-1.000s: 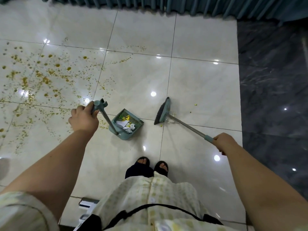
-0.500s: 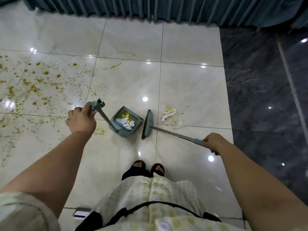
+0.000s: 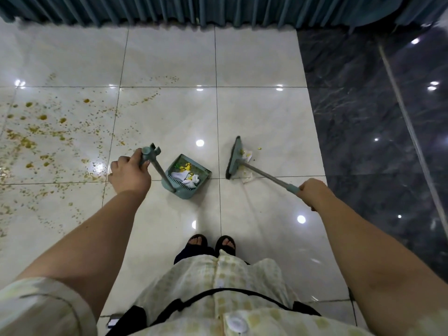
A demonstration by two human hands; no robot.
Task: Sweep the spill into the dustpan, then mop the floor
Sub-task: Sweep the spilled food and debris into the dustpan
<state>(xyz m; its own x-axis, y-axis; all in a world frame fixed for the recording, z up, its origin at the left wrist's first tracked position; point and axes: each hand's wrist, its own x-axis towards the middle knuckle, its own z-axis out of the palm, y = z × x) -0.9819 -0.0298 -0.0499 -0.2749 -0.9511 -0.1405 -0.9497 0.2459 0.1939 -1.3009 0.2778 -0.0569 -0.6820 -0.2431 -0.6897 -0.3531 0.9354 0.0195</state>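
A teal dustpan (image 3: 186,177) stands on the white floor tiles ahead of my feet, holding white paper scraps and yellow bits. My left hand (image 3: 129,174) grips the top of its long upright handle (image 3: 155,166). My right hand (image 3: 312,192) grips the end of a teal broom handle. The broom head (image 3: 234,157) rests on the floor to the right of the dustpan, with a gap between them. White and yellow debris (image 3: 247,156) lies against the broom's right side. A wide yellow-brown spill (image 3: 46,139) speckles the tiles at the left.
Teal curtains (image 3: 169,10) hang along the far edge. Dark marble floor (image 3: 375,141) runs down the right, crossed by a thin pale pole (image 3: 412,132). My sandalled feet (image 3: 212,242) stand just behind the dustpan. A small dark-and-white object (image 3: 114,321) lies by my left leg.
The broom head has swung right, away from the dustpan, and now sits against the paper debris. My left hand and the dustpan have hardly moved. My view has tilted slightly.
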